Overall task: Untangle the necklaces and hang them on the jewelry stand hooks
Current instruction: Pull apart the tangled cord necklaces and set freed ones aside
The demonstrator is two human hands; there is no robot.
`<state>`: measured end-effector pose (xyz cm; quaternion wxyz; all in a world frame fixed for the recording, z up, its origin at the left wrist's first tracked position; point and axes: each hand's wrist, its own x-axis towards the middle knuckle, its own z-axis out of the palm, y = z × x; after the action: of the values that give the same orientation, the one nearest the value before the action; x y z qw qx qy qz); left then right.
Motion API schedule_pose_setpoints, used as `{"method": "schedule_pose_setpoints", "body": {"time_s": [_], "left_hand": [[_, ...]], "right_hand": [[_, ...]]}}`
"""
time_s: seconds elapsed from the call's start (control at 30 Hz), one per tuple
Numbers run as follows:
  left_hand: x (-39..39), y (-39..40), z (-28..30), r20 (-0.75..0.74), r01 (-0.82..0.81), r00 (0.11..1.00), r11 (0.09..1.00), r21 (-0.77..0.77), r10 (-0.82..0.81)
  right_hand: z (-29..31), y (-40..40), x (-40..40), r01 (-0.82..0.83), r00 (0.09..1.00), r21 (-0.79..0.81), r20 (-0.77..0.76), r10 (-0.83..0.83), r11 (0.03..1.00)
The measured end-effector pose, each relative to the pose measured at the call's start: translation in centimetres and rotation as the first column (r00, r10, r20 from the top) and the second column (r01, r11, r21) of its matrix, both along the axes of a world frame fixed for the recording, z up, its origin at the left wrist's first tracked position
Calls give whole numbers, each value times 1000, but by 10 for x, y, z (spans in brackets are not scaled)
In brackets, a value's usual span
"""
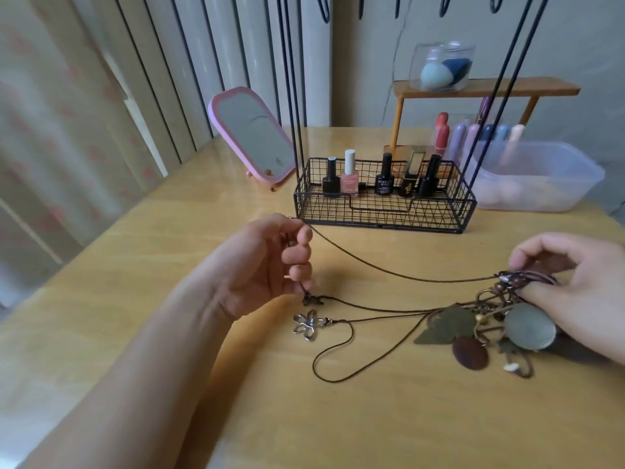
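A tangle of brown cord necklaces [487,319] lies on the wooden table at the right, with leaf, disc and bead pendants. My left hand [267,265] pinches one thin cord [389,270] and holds it stretched toward the tangle. My right hand [575,286] grips the knotted part of the tangle. A silver flower pendant [307,324] and a small dark charm [311,299] lie on the table below my left hand. The black jewelry stand [382,211] rises behind, with its wire basket base and hooks [446,5] at the top edge.
Several nail polish bottles [350,174] stand in the stand's basket. A pink mirror [252,137] leans at the back left. A clear plastic tub [541,177], a small wooden shelf [487,88] and lipsticks sit at the back right. Curtains hang along the left.
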<state>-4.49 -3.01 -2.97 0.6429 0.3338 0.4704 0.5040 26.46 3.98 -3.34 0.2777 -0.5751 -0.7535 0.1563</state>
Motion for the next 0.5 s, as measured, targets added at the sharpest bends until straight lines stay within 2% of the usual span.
{"method": "schedule_pose_setpoints", "body": {"time_s": [0.1, 0.2, 0.3, 0.37, 0.4, 0.43, 0.47, 0.5], "left_hand": [[-6, -3, 1, 6, 59, 998, 996, 66, -59], [-11, -5, -3, -64, 151, 988, 968, 202, -140], [-10, -7, -5, -127, 300, 953, 913, 276, -275], [-5, -8, -7, -200, 383, 920, 882, 276, -337], [-3, -8, -7, -220, 413, 906, 867, 279, -361], [-1, -9, -7, -227, 440, 894, 852, 284, -386], [0, -10, -6, -227, 465, 883, 838, 286, -412], [1, -11, -6, -226, 486, 872, 826, 285, -435]], "right_hand": [[-3, 1, 0, -26, 1000, -18, 1, 26, 999], [-6, 5, 4, -59, 998, -18, 31, 60, 998], [5, -6, 4, -291, 949, -60, 110, 296, 955], [21, -22, 1, -499, 839, -167, 151, 522, 850], [27, -26, -1, -599, 778, -204, 84, 623, 775], [30, -28, -5, -679, 729, -157, -31, 684, 717], [28, -30, -9, -713, 694, -30, -172, 699, 700], [27, -34, -14, -679, 681, 126, -262, 684, 724]]}}
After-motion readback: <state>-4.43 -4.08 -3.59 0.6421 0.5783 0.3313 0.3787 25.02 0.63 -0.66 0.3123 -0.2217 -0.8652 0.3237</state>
